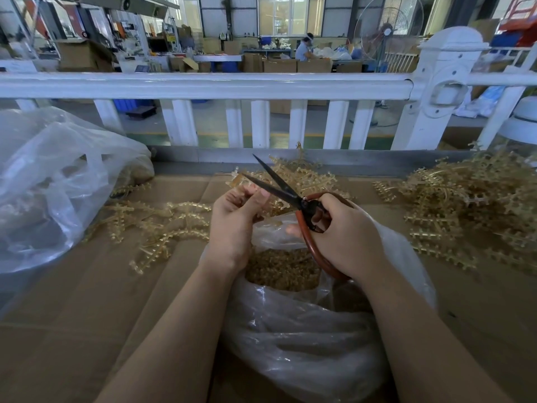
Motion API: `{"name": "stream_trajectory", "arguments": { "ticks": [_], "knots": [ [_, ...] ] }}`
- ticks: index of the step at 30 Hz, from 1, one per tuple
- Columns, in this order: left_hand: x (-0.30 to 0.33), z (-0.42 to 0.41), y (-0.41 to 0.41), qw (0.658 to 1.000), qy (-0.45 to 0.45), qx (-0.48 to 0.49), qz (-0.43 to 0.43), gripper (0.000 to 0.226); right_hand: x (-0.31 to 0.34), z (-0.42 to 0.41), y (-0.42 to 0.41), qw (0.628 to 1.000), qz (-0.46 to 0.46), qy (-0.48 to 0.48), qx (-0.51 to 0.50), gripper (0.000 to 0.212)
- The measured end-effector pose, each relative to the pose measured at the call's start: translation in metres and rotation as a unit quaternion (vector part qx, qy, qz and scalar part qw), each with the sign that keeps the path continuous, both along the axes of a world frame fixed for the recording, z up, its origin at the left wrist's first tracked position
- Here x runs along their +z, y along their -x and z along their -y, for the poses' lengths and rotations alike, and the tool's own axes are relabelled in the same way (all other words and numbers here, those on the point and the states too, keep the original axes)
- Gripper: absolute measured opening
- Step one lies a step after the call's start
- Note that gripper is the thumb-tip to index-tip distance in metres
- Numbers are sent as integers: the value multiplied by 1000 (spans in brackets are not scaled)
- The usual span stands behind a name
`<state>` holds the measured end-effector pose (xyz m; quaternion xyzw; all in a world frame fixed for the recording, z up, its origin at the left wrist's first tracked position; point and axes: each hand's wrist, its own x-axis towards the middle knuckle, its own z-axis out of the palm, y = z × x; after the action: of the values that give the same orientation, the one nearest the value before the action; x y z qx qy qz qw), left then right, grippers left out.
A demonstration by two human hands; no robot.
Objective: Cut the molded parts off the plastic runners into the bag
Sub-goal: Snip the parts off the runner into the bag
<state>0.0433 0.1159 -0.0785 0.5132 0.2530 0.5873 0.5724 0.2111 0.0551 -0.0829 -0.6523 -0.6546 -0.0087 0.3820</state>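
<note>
At nine o'clock the crumpled clear plastic sack [49, 181] runs off the edge, its contents blurred; the left hand [235, 225] hides whatever its fingers pinch.

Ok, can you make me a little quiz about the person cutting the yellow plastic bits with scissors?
1. True or false: the scissors have their blades open.
2. Which hand grips the red scissor handles? A) left hand B) right hand C) both
3. Fill in: the clear bag right below the hands holds loose cut ____.

Key:
1. True. The two dark blades are spread apart, pointing up and to the left.
2. B. The left hand pinches a piece of plastic runner by the blades instead.
3. Parts. A heap of small yellowish parts shows through the bag's open mouth.
</note>
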Motion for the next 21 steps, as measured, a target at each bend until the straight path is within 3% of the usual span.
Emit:
{"name": "stream_trajectory", "arguments": {
  "ticks": [5, 21],
  "knots": [
    [-3, -2, -1, 999, -27, 14, -20, 19, 0, 1, 1, 1000, 7, 3, -7, 69],
    [-2, -1, 0, 999, -35, -9, -5, 11, -3, -2, -3, 997, 39, -26, -59, 68]
  ]
}}
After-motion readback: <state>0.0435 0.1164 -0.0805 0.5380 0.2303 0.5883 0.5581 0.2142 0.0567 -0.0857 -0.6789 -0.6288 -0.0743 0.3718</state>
